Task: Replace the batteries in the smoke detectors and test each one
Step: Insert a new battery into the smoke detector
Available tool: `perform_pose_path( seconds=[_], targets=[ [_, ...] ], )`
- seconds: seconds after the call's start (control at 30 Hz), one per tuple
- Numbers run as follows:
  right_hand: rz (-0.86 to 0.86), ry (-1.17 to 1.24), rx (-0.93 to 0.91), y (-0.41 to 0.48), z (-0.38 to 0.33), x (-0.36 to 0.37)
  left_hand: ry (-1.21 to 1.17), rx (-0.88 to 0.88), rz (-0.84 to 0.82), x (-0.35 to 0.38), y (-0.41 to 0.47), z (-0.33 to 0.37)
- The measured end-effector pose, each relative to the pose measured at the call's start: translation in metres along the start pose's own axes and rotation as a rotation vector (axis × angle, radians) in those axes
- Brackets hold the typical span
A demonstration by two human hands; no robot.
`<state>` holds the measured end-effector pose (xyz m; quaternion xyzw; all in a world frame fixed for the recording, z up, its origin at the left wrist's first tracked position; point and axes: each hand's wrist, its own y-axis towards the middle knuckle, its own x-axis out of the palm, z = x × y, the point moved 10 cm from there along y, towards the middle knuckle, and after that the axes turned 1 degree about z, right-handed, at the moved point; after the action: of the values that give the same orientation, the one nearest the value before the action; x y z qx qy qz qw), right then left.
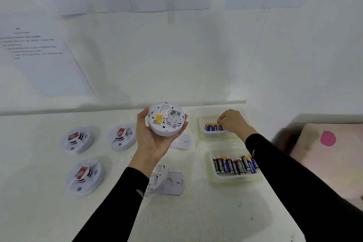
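Note:
My left hand (151, 139) holds a white round smoke detector (166, 119) back side up above the table, its battery bay open and empty beside a yellow label. My right hand (232, 121) reaches into the far clear tray (202, 133), fingertips pinched on a blue and yellow battery (220, 127) among a few like it. A nearer clear tray (214, 180) holds several mixed batteries (234, 165). Three white detectors with red stickers lie face up at left (77, 139), (122, 136), (85, 177).
Another opened detector (157, 180) and a mounting plate (174, 182) lie under my left forearm. A loose white cover (181, 141) rests near the far tray. Printed sheets (39, 55) hang on the wall. A cushion with a pink dot (328, 138) sits off the table's right edge.

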<state>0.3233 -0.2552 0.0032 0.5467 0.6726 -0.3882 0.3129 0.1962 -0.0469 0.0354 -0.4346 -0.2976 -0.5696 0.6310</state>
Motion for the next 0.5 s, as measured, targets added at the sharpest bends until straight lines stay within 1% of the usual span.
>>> perform_pose_path(
  seconds=[0.07, 0.1, 0.13, 0.17, 0.2, 0.23, 0.27, 0.3, 0.37, 0.43, 0.5],
  targets=[
    [0.133, 0.020, -0.072, -0.003, -0.017, -0.008, 0.075, 0.032, 0.037, -0.011, 0.005, 0.008],
    [0.217, 0.071, -0.142, -0.009, -0.032, -0.014, 0.111, 0.048, 0.055, -0.018, 0.007, 0.012],
    [0.287, 0.117, -0.241, -0.020, -0.051, -0.018, 0.148, 0.063, 0.071, -0.023, 0.009, 0.016],
    [0.322, 0.127, -0.362, -0.032, -0.073, -0.019, 0.196, 0.083, 0.094, -0.030, 0.011, 0.021],
    [0.303, 0.089, -0.488, -0.044, -0.096, -0.012, 0.257, 0.099, 0.126, -0.036, 0.013, 0.026],
    [0.229, -0.004, -0.591, -0.055, -0.115, 0.002, 0.335, 0.108, 0.164, -0.043, 0.015, 0.031],
    [0.119, -0.143, -0.651, -0.063, -0.129, 0.024, 0.435, 0.113, 0.207, -0.050, 0.018, 0.035],
    [0.011, -0.298, -0.674, -0.068, -0.134, 0.045, 0.542, 0.119, 0.254, -0.058, 0.019, 0.039],
    [-0.135, -0.520, -0.670, -0.071, -0.131, 0.078, 0.725, 0.134, 0.329, -0.075, 0.023, 0.049],
    [-0.197, -0.638, -0.644, -0.072, -0.122, 0.095, 0.882, 0.136, 0.361, -0.089, 0.024, 0.054],
    [-0.202, -0.696, -0.633, -0.071, -0.118, 0.099, 0.999, 0.140, 0.415, -0.102, 0.024, 0.061]
  ],
)
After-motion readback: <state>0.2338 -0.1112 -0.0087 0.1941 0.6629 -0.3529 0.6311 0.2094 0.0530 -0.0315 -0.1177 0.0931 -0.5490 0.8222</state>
